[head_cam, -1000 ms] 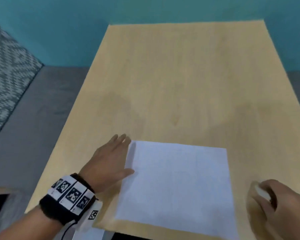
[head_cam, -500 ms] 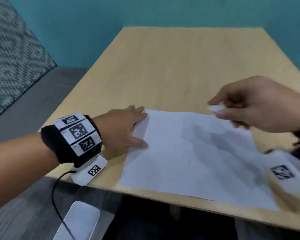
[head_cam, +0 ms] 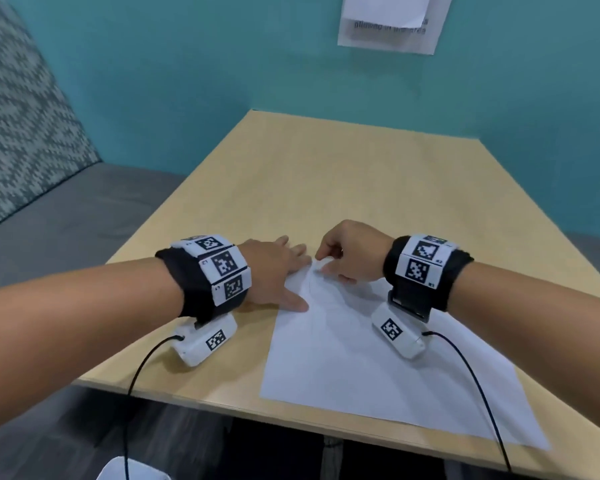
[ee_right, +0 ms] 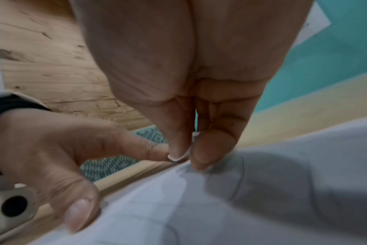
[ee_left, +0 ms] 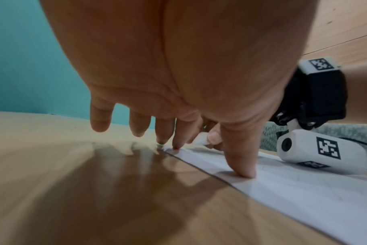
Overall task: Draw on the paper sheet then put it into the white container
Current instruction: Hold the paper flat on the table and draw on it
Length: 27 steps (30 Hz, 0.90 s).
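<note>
Item: paper sheet (head_cam: 378, 358). It lies flat on your table (head_cam: 343, 174), its near edge close to the table's front edge and its long axis running away from you, skewed a little so the far left corner points toward both hands. Faint pencil-like lines show on it in the right wrist view; what they depict is not legible.

Item: left hand (head_cam: 274, 271). It rests on the sheet's left margin with fingers (ee_left: 240, 159) straight and spread, thumb and forefinger tips pressing the paper, the other tips over bare wood. It holds nothing and serves as the anchor.

Item: right hand (head_cam: 347, 251). Its fingers (ee_right: 210, 149) are curled, thumb and forefinger pinched tight on a small white drawing stub (ee_left: 201, 139), its kind not certain. The tip sits at the sheet's far left corner, just beside your left forefinger.

Relation that matters: the undrawn paper spreads toward you and to your right from the stub, so the stroke must likely travel that way; your right hand is the working one.

Item: white rounded object (head_cam: 132, 471), at the bottom edge below the table. It may be the white container; too little shows to say.

Obstructions: the wrist cameras and their cables (head_cam: 478, 393), the right one trailing across the sheet. Beyond: teal wall (head_cam: 222, 64) with a posted notice (head_cam: 388, 32).
</note>
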Tool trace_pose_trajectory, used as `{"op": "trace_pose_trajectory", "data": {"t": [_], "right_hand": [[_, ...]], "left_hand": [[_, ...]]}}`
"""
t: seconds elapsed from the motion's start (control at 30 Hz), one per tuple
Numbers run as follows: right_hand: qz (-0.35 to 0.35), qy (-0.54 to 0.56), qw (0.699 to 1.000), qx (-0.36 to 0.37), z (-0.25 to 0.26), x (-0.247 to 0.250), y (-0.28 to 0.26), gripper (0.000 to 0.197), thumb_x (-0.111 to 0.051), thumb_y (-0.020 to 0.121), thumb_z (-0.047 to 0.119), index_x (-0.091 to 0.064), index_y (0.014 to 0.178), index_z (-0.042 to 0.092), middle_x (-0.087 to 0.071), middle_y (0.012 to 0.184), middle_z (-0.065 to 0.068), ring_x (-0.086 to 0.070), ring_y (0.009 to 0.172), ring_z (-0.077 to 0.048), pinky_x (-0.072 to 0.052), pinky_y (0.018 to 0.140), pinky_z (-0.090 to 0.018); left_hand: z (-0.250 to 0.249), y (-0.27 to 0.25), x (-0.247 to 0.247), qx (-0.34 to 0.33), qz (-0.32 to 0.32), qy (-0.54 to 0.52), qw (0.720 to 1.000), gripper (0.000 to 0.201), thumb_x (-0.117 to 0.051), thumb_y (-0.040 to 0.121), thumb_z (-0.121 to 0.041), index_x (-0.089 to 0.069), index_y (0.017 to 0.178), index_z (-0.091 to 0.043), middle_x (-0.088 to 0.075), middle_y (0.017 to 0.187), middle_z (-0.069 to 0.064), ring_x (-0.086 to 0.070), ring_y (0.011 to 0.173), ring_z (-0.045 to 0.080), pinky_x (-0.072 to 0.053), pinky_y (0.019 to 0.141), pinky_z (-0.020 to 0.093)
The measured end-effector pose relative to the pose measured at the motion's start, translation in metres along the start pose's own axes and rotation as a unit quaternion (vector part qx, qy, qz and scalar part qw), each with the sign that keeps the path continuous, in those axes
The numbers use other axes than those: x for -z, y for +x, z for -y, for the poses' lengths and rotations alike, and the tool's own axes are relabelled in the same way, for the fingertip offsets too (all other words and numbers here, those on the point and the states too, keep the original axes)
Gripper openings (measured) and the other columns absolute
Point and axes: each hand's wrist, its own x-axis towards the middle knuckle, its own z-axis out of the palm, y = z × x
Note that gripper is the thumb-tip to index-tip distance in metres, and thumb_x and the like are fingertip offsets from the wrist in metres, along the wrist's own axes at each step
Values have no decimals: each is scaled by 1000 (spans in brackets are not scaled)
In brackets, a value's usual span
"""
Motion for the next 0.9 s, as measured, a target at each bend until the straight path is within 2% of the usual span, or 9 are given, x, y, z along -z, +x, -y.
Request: {"op": "trace_pose_trajectory", "data": {"t": [0.13, 0.2, 0.3, 0.4, 0.43, 0.57, 0.73, 0.83, 0.9], "right_hand": [[2, -33, 999, -9, 4, -4, 4, 12, -69, 74, 11, -64, 78, 21, -54, 53, 12, -48, 46, -1, -41, 56, -20], [-3, -44, 999, -10, 6, -3, 7, 13, -70, 73, 10, -64, 78, 20, -50, 56, 13, -47, 51, -2, -41, 57, -21], [3, -44, 999, 13, 10, -5, 7, 11, -74, 72, 13, -67, 80, 16, -49, 55, 13, -46, 50, -2, -40, 55, -20], [39, -66, 995, 71, 18, -14, 1, 11, -75, 75, 17, -70, 85, 14, -47, 58, 16, -45, 53, -1, -36, 53, -15], [40, -82, 993, 77, 19, -14, 2, 11, -74, 76, 17, -70, 86, 13, -49, 62, 15, -46, 56, -2, -37, 54, -15], [4, -92, 996, 17, 11, -1, 15, 12, -73, 76, 17, -72, 88, 13, -63, 82, 4, -59, 78, -15, -48, 63, -23], [42, -101, 992, 60, 20, -11, 9, 13, -71, 76, 16, -71, 87, 8, -64, 73, 1, -59, 72, -18, -51, 67, -31], [3, -96, 995, 25, 14, -2, 18, 12, -72, 75, 16, -72, 85, 10, -63, 72, 1, -60, 72, -19, -50, 63, -30], [2, -101, 994, 36, 15, -4, 18, 10, -72, 74, 14, -71, 82, 10, -65, 72, 0, -60, 70, -19, -50, 62, -31]], "left_hand": [[2, 2, -4, -8, 8, 6, 1000, 91, -45, 91, -69, -4, 160, -26, 6, 167, -8, 7, 153, 21, -15, 120, 50], [3, 5, -5, -14, 5, 10, 1000, 94, -44, 89, -72, -6, 160, -25, 5, 167, -10, 6, 153, 21, -15, 118, 51], [2, 7, -6, -12, 12, -1, 1000, 99, -45, 86, -76, -4, 160, -26, 8, 166, -12, 11, 153, 22, -9, 118, 55], [1, 5, -7, -14, 14, -14, 1000, 86, -45, 86, -76, -22, 156, -32, 5, 166, -17, 16, 152, 21, -2, 119, 59], [2, 4, -7, -11, 15, -14, 1000, 86, -44, 86, -76, -22, 156, -32, 5, 165, -18, 17, 152, 21, 0, 119, 60], [1, 5, -10, 5, 21, 18, 1000, 101, -38, 85, -81, 9, 158, -30, 14, 165, -14, 20, 151, 23, 3, 118, 63], [-1, 3, -9, 11, 35, 19, 999, 94, -36, 86, -79, 4, 158, -34, 16, 165, -14, 23, 150, 26, 5, 116, 65], [-3, 3, -8, 23, 39, 32, 998, 101, -33, 86, -80, 17, 156, -28, 18, 164, -13, 24, 150, 26, 3, 116, 66], [-4, 1, -8, 24, 38, 29, 999, 100, -33, 87, -80, 18, 156, -30, 18, 164, -13, 24, 149, 27, 3, 116, 66]]}}
